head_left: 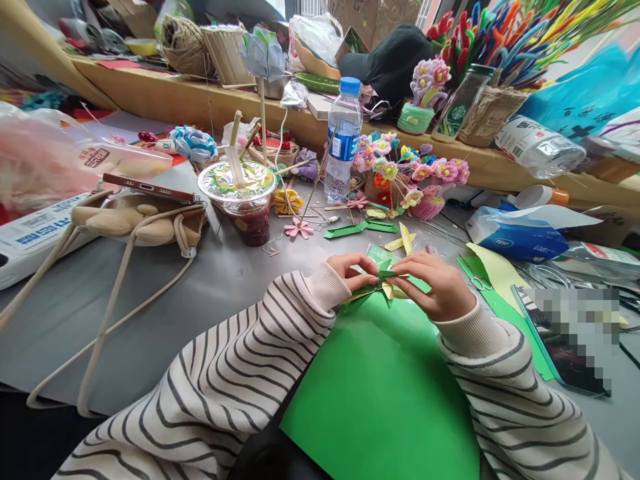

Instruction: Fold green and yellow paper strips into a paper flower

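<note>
My left hand (356, 270) and my right hand (436, 285) meet over a small folded green and yellow paper piece (385, 285), both pinching it between fingertips. The piece is held just above a large green paper sheet (380, 393) that lies on the grey table in front of me. Both arms wear striped sleeves. Loose green and yellow paper strips (367, 229) lie a little beyond my hands.
A sealed cup of red drink (243, 200) and a water bottle (343, 143) stand behind the hands. A beige bag with a phone on it (145, 217) lies left. Paper flower pots (420, 183), a tissue pack (520, 237) and scissors (480, 283) sit right.
</note>
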{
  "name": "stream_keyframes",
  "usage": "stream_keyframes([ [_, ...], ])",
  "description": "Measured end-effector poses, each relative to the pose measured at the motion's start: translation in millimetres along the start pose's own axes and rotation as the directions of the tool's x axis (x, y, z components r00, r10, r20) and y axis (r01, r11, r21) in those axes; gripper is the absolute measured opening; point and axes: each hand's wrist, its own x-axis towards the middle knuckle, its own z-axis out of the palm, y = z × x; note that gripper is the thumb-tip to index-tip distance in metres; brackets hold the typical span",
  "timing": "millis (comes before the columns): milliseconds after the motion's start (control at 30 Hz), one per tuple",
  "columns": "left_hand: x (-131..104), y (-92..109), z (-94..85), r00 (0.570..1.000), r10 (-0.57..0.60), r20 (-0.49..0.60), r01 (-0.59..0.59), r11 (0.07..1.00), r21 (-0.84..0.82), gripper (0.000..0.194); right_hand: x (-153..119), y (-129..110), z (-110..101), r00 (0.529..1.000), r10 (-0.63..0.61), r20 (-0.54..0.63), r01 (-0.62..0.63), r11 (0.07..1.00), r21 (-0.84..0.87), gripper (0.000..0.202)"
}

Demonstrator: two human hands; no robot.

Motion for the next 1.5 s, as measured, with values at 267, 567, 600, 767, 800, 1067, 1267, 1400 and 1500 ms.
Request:
stream_keyframes([
  [267,-1,2,1.4,1.0,0.024,-0.004,-0.024,1.0,-0.011,0.032,-1,-4,4,0.999,0.041,-0.025,-0.042,0.997,-0.07,0.007],
  [567,-1,4,0.9,0.999,0.034,0.004,-0.034,0.997,-0.07,0.032,0,-6,1,0.997,0.068,-0.043,-0.07,0.997,-0.039,0.007],
  [600,0,3,1.0,0.999,0.04,0.002,-0.04,0.994,-0.1,0.034,0,-5,0,0.996,0.073,-0.045,-0.074,0.997,-0.027,0.006],
  [767,3,-2,0.7,0.997,0.02,0.068,-0.005,0.978,-0.211,0.041,1,-4,-1,0.998,0.047,-0.051,-0.046,0.999,0.023,0.005],
  [800,3,-3,0.4,0.997,0.011,0.08,0.006,0.978,-0.208,0.039,1,-4,-2,0.998,0.033,-0.048,-0.031,0.999,0.03,0.006],
  [1067,0,-2,1.4,1.0,0.025,-0.005,-0.025,1.0,-0.015,0.031,3,-9,-6,0.995,-0.063,-0.071,0.056,0.994,-0.099,0.006],
  [1267,-1,-1,3.6,0.973,0.217,-0.078,-0.186,0.938,0.293,0.024,1,-11,0,0.994,-0.052,-0.096,0.025,0.965,-0.261,0.003],
  [1400,-3,2,5.4,0.945,0.309,-0.105,-0.237,0.872,0.428,0.021,2,-13,1,0.987,-0.078,-0.14,0.024,0.935,-0.355,0.002],
  [1500,-6,5,6.9,0.941,0.319,-0.112,-0.229,0.845,0.483,0.02,3,-16,2,0.985,-0.083,-0.15,0.014,0.91,-0.415,0.002],
])
